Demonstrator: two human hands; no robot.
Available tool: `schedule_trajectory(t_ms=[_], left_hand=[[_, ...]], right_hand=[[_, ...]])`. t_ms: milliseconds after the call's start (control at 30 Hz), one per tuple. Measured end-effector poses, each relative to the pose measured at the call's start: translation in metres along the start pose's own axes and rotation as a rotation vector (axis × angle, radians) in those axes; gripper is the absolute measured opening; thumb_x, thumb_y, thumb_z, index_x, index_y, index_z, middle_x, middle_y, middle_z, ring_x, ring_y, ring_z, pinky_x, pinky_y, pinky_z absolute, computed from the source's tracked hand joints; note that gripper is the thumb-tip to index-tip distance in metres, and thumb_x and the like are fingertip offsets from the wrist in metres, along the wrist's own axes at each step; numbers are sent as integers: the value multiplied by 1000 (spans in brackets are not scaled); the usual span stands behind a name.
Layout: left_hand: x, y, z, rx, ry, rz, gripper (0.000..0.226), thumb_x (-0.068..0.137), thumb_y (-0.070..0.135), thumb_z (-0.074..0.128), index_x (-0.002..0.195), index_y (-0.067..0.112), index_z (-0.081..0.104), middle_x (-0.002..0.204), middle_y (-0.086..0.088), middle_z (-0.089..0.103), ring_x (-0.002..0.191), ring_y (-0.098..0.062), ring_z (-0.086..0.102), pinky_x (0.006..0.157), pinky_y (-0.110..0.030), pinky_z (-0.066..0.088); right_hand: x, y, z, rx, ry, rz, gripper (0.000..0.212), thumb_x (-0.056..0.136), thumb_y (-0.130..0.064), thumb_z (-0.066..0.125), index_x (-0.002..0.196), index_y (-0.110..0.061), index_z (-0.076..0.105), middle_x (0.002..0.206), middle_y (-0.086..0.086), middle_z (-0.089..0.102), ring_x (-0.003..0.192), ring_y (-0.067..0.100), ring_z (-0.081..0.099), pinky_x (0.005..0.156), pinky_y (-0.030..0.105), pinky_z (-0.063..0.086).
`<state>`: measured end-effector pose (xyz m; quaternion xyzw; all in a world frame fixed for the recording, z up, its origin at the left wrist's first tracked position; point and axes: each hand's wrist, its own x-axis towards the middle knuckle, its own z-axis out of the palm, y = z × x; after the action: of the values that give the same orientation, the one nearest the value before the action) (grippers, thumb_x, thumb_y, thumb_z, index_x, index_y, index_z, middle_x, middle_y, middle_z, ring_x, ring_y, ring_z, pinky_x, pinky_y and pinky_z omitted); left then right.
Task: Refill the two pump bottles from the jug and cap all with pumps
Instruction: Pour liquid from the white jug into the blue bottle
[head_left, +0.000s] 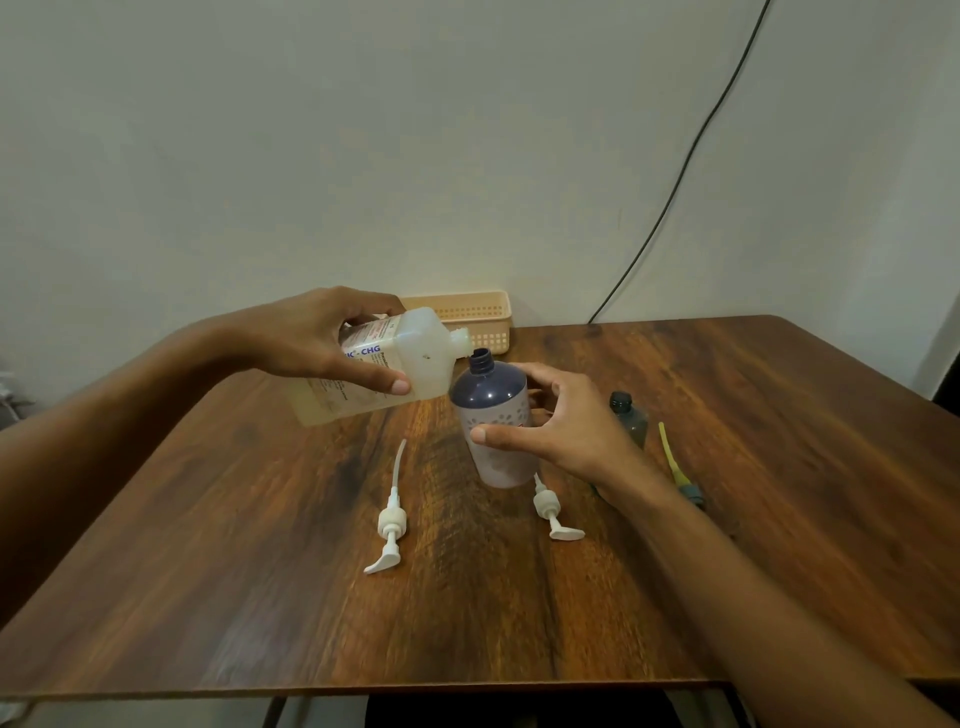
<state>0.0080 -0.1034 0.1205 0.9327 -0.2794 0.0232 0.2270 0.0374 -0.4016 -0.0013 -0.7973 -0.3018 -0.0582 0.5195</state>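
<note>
My left hand (311, 338) clamps its fingers round the cloudy white jug (415, 353), tipped sideways, spout beside the open-necked navy-and-lilac bottle (485, 389) that my right hand (571, 431) holds with curled fingers.

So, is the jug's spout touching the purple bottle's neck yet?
Cannot tell. In the head view the jug's spout sits right beside the purple bottle's neck, neither contact nor gap plainly visible.

Large bottle (493, 421) upright at middle of table (260, 597); jug (384, 364) tilted in air just left, spout near its neck. Left pump (390, 525), right pump (550, 512) lying in front. Small bottle (629, 418) right; third pump (680, 473) right of that. Basket (467, 317) behind, at wall (311, 156).
</note>
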Motion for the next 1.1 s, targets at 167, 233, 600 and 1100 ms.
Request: schedule_trajectory(t_ms=[167,233,600,1100], left_hand=[[4,2,-4,45,-12,-6,56,71,58,80,116,30,66,101,14,72,88,-9,73,64,-20,57],[4,3,-5,51,-23,-7,64,66,68,77,117,30,66,102,14,72,89,-9,73,65,-22,58],[6,6,-5,86,-48,-15,81,58,93,67,117,37,66,101,17,72,89,-6,73,67,-25,61],[10,11,-6,160,-92,-52,74,64,74,71,123,30,64,107,12,71,91,-8,71,70,-19,57]], right_hand=[[-2,1,-1,11,8,-10,78,73,-49,94,142,-30,64,133,-17,70,124,4,64,104,39,60],[-2,2,-1,5,6,-13,77,72,-50,94,140,-33,63,130,-20,69,122,1,64,103,37,59],[-2,13,2,-15,7,15,62,71,-52,95,120,-58,57,107,-49,64,108,-28,57,90,15,50],[-3,18,4,-24,13,-17,69,72,-51,94,132,-44,61,119,-35,66,113,-19,60,93,16,51]])
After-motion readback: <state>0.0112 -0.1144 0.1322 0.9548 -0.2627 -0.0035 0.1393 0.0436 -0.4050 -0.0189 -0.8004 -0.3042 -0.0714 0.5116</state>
